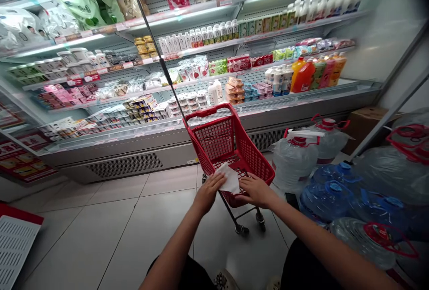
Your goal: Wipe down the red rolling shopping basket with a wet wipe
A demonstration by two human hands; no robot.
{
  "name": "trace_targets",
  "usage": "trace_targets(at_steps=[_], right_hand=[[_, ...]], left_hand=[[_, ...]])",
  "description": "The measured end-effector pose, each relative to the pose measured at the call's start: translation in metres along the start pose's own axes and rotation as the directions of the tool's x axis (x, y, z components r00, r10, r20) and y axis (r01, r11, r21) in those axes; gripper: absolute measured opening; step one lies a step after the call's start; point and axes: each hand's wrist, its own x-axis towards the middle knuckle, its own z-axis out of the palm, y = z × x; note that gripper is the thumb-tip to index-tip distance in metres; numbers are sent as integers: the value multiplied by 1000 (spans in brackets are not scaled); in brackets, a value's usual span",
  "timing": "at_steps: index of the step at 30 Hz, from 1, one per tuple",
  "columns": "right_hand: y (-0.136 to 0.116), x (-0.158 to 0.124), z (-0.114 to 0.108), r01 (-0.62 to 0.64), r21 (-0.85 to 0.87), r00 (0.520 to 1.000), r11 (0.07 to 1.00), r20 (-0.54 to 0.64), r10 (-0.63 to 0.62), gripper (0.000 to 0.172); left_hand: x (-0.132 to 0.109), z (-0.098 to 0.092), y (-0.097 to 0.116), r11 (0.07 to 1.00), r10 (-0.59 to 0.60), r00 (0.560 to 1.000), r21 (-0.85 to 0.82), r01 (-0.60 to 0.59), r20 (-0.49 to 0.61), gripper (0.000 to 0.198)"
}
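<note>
A small red shopping cart [224,140] on wheels stands on the tiled floor in front of me, its basket empty as far as I can see. Both of my hands rest on its near rim. My left hand [208,191] pinches a white sheet of paper [229,178] that lies across the rim. My right hand [256,189] lies flat on the rim just right of the paper, touching its edge.
An open refrigerated case [174,133] with shelves of dairy and drinks stands behind the cart. Large water jugs [295,156] wrapped in plastic crowd the floor at the right. A white perforated panel [15,245] lies at the lower left. A cardboard box [365,122] sits behind the jugs.
</note>
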Motion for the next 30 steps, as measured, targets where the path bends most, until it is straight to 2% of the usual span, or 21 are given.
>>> trace_targets(at_steps=[2, 5, 9, 14, 17, 20, 22, 24, 27, 30], right_hand=[[18, -2, -7, 13, -30, 997, 999, 74, -11, 52], [27, -1, -12, -97, -85, 980, 992, 167, 110, 54], [15, 7, -4, -196, -115, 966, 974, 148, 211, 64], [-8, 16, 11, -262, -90, 957, 961, 101, 270, 67], [-9, 16, 11, -207, -40, 973, 977, 91, 210, 59], [10, 9, -1, 4, 27, 999, 1000, 37, -5, 58], [27, 2, -10, 123, 36, 992, 992, -28, -123, 59], [38, -3, -15, 166, 30, 984, 986, -62, -164, 57], [35, -5, -13, 152, 49, 985, 987, -85, -147, 51], [18, -2, -5, 142, 75, 984, 987, -114, -133, 53]], left_hand=[[6, -6, -13, 995, -98, 994, -29, 97, -41, 54], [15, -1, -18, 980, -197, 975, -60, 191, -108, 52], [7, 20, 4, 969, -243, 959, -79, 233, -144, 57], [-27, 38, 38, 966, -258, 950, -65, 251, -175, 67], [-38, 31, 34, 979, -204, 967, -3, 206, -155, 69], [-38, 16, 14, 990, -117, 987, 62, 124, -106, 69], [-35, 10, 2, 987, -127, 984, 83, 138, -126, 67], [-31, 14, -2, 976, -187, 964, 75, 204, -190, 66], [-23, 35, 14, 962, -255, 931, 30, 272, -261, 67], [-12, 62, 49, 971, -231, 941, 2, 239, -249, 66]])
